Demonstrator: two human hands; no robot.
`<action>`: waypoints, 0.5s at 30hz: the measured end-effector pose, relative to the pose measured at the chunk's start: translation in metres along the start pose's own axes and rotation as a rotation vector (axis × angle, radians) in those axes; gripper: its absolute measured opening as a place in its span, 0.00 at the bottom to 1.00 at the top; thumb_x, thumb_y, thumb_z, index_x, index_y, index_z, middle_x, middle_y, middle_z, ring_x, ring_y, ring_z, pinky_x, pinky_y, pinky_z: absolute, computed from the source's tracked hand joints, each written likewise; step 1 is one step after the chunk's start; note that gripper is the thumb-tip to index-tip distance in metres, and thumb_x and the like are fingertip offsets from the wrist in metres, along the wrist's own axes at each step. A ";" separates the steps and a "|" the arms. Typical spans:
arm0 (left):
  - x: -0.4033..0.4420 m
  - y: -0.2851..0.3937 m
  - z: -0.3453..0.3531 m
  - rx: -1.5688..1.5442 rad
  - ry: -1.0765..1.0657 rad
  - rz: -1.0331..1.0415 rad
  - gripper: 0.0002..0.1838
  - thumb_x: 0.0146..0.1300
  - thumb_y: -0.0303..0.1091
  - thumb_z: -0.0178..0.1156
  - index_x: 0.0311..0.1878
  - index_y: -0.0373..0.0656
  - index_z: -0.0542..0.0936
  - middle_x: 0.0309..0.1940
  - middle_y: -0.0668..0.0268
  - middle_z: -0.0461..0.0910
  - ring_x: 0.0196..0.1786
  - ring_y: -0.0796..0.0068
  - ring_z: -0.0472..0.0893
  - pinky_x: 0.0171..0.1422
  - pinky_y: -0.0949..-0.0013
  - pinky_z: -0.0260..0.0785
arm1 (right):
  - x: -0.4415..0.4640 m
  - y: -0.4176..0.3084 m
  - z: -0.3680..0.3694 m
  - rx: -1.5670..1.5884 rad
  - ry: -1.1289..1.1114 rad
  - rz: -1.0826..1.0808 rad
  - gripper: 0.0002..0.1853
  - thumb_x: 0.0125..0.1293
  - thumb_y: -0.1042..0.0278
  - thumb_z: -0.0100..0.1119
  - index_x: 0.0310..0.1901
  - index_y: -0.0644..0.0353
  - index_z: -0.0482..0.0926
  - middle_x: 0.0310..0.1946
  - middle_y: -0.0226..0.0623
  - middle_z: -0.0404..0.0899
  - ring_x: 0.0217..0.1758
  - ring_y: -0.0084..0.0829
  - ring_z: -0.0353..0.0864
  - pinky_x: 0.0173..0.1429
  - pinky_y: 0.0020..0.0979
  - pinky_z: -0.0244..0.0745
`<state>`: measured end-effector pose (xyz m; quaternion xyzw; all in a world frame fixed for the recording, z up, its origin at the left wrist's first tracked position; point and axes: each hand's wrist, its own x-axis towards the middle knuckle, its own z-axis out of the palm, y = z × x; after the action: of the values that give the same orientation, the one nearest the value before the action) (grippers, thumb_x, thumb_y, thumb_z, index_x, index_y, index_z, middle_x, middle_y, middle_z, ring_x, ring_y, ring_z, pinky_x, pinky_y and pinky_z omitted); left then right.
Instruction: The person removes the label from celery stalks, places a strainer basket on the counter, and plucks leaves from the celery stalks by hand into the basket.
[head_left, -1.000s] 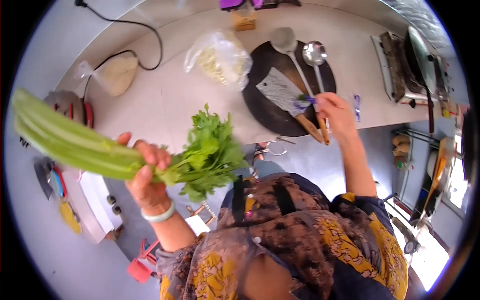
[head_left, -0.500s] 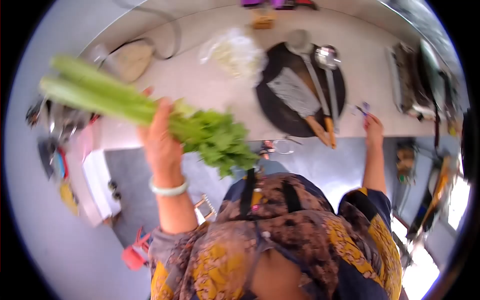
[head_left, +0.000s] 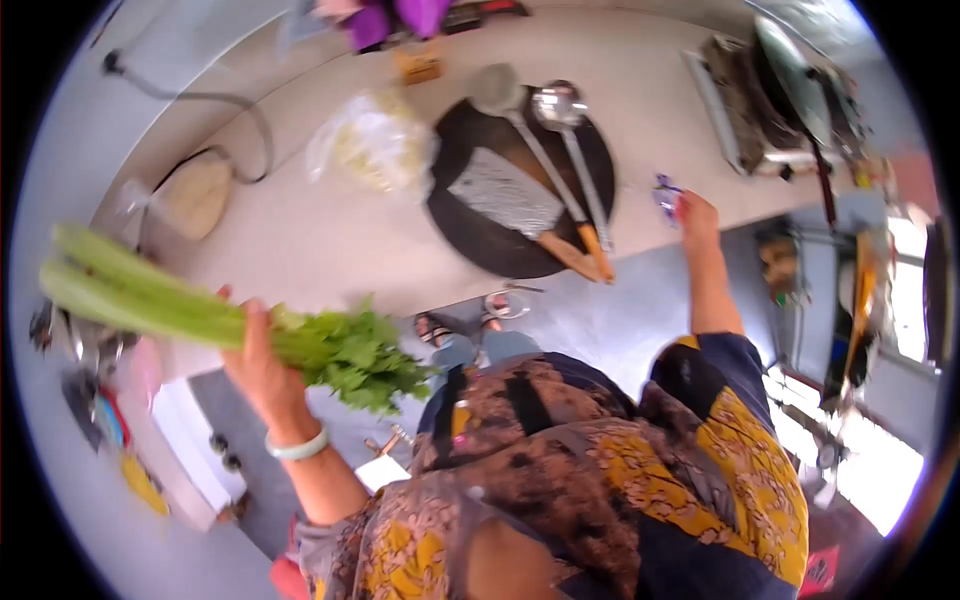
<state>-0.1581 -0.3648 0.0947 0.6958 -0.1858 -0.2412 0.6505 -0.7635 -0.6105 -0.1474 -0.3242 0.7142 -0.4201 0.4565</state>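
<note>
A bunch of green celery [head_left: 160,300] lies across my left hand [head_left: 262,365], whose fingers wrap round the stalks near the leaves. The stalks point left and the leaves point right. At the counter's front edge, my right hand [head_left: 697,218] is closed beside a small purple-and-white strip [head_left: 664,196]; whether the fingers grip it is too small to tell. Between the hands sits a round dark board [head_left: 470,235]. On it rest a cleaver [head_left: 505,192] with a wooden handle, a spatula [head_left: 498,92] and a metal ladle [head_left: 558,104].
A clear bag of pale food [head_left: 375,145] is left of the board. Farther left are another bag [head_left: 195,195] and a black cable [head_left: 262,130]. A stove with a pan [head_left: 790,80] stands at the right. A small box [head_left: 417,64] is at the back.
My right hand has moved right, from above the board's tool handles to the purple-and-white strip. The celery has swung with my left hand. The camera view has shifted.
</note>
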 end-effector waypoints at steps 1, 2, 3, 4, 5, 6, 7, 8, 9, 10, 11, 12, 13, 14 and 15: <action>-0.003 0.003 0.005 -0.002 0.005 -0.010 0.23 0.65 0.29 0.60 0.63 0.41 0.69 0.34 0.72 0.69 0.33 0.81 0.70 0.38 0.74 0.67 | 0.020 0.021 -0.014 -0.069 -0.056 -0.124 0.11 0.67 0.66 0.57 0.40 0.66 0.80 0.28 0.33 0.79 0.31 0.28 0.79 0.37 0.28 0.77; 0.001 -0.002 -0.004 0.080 -0.020 0.007 0.23 0.65 0.30 0.60 0.62 0.42 0.70 0.34 0.73 0.69 0.34 0.81 0.70 0.37 0.74 0.65 | 0.025 0.025 -0.019 -0.250 -0.082 -0.132 0.11 0.68 0.64 0.58 0.42 0.64 0.79 0.28 0.33 0.78 0.30 0.28 0.80 0.32 0.28 0.77; 0.003 -0.003 -0.004 0.138 0.025 -0.003 0.23 0.64 0.30 0.61 0.62 0.42 0.70 0.34 0.73 0.68 0.35 0.80 0.70 0.38 0.74 0.64 | 0.041 0.033 -0.021 -0.155 0.038 0.081 0.12 0.68 0.62 0.58 0.45 0.62 0.78 0.29 0.35 0.78 0.28 0.29 0.80 0.27 0.28 0.75; 0.005 -0.005 -0.007 0.120 -0.008 0.015 0.24 0.63 0.28 0.62 0.61 0.41 0.69 0.35 0.72 0.70 0.37 0.80 0.70 0.39 0.74 0.65 | 0.056 0.052 -0.036 -0.144 0.024 -0.006 0.12 0.68 0.62 0.59 0.47 0.61 0.77 0.29 0.37 0.79 0.24 0.29 0.79 0.22 0.27 0.73; 0.005 -0.001 -0.005 0.079 0.003 0.006 0.24 0.62 0.28 0.63 0.61 0.39 0.69 0.36 0.71 0.71 0.36 0.80 0.71 0.39 0.74 0.65 | 0.063 0.053 -0.043 -0.167 0.052 0.014 0.12 0.66 0.63 0.61 0.47 0.58 0.77 0.29 0.36 0.79 0.23 0.28 0.79 0.21 0.26 0.71; 0.006 0.001 -0.004 0.023 -0.005 -0.008 0.25 0.62 0.28 0.63 0.61 0.38 0.68 0.36 0.71 0.72 0.36 0.80 0.71 0.40 0.74 0.66 | 0.041 0.033 -0.038 -0.312 0.082 -0.037 0.11 0.65 0.65 0.63 0.46 0.58 0.77 0.27 0.34 0.77 0.21 0.27 0.77 0.19 0.25 0.69; 0.007 0.000 -0.010 0.032 0.000 0.001 0.25 0.62 0.28 0.64 0.61 0.38 0.68 0.36 0.71 0.72 0.36 0.80 0.72 0.40 0.75 0.67 | 0.029 0.027 -0.037 -0.448 0.154 -0.134 0.10 0.61 0.64 0.64 0.39 0.59 0.79 0.24 0.34 0.76 0.22 0.27 0.76 0.20 0.26 0.69; 0.008 -0.005 -0.015 0.034 -0.007 0.001 0.25 0.62 0.28 0.64 0.61 0.37 0.67 0.36 0.70 0.73 0.36 0.81 0.72 0.40 0.75 0.67 | 0.023 0.026 -0.039 -0.457 0.179 -0.183 0.12 0.61 0.61 0.65 0.39 0.61 0.78 0.23 0.33 0.76 0.21 0.26 0.75 0.22 0.27 0.70; 0.009 -0.010 -0.013 0.036 -0.021 -0.009 0.26 0.62 0.27 0.64 0.61 0.36 0.67 0.36 0.70 0.73 0.36 0.81 0.72 0.40 0.76 0.68 | 0.020 0.029 -0.042 -0.539 0.218 -0.279 0.14 0.61 0.58 0.67 0.35 0.60 0.76 0.22 0.30 0.74 0.19 0.23 0.69 0.20 0.26 0.64; 0.008 -0.009 -0.014 0.069 -0.021 -0.008 0.26 0.62 0.28 0.64 0.61 0.36 0.67 0.36 0.70 0.73 0.36 0.81 0.73 0.40 0.76 0.68 | 0.020 0.031 -0.047 -0.660 0.278 -0.363 0.17 0.62 0.55 0.67 0.32 0.60 0.75 0.21 0.30 0.73 0.19 0.22 0.68 0.21 0.26 0.63; 0.007 -0.008 -0.016 0.102 -0.023 -0.005 0.26 0.62 0.28 0.65 0.61 0.36 0.67 0.35 0.70 0.73 0.36 0.81 0.73 0.40 0.76 0.68 | 0.024 0.036 -0.051 -0.777 0.341 -0.447 0.19 0.62 0.52 0.67 0.29 0.60 0.75 0.20 0.29 0.71 0.19 0.22 0.66 0.22 0.27 0.63; 0.006 -0.006 -0.017 0.136 -0.022 0.001 0.26 0.62 0.28 0.65 0.61 0.36 0.67 0.35 0.70 0.74 0.35 0.82 0.73 0.40 0.76 0.69 | 0.009 0.026 -0.045 -0.552 0.297 -0.288 0.22 0.63 0.47 0.65 0.26 0.60 0.75 0.19 0.28 0.70 0.19 0.20 0.65 0.23 0.25 0.60; 0.007 -0.011 -0.021 0.171 -0.009 0.022 0.27 0.61 0.28 0.66 0.61 0.35 0.67 0.33 0.71 0.73 0.35 0.82 0.73 0.40 0.76 0.69 | 0.000 0.021 -0.039 -0.450 0.275 -0.265 0.21 0.65 0.48 0.63 0.27 0.59 0.75 0.19 0.27 0.69 0.19 0.19 0.64 0.23 0.25 0.59; 0.005 -0.009 -0.022 0.209 0.012 0.011 0.26 0.60 0.28 0.66 0.58 0.34 0.69 0.33 0.71 0.73 0.35 0.82 0.73 0.41 0.75 0.69 | -0.007 0.015 -0.032 -0.350 0.254 -0.241 0.20 0.67 0.49 0.61 0.28 0.59 0.75 0.19 0.26 0.68 0.19 0.18 0.63 0.22 0.24 0.58; 0.003 -0.007 -0.022 0.245 0.031 0.004 0.25 0.59 0.29 0.67 0.56 0.33 0.70 0.32 0.70 0.74 0.35 0.81 0.73 0.42 0.74 0.70 | -0.020 -0.001 -0.016 -0.281 0.179 -0.236 0.19 0.68 0.51 0.59 0.29 0.59 0.75 0.19 0.25 0.68 0.19 0.17 0.63 0.22 0.23 0.58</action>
<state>-0.1429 -0.3478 0.0883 0.7734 -0.2051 -0.2044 0.5639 -0.7710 -0.5887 -0.1350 -0.4273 0.7607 -0.3939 0.2889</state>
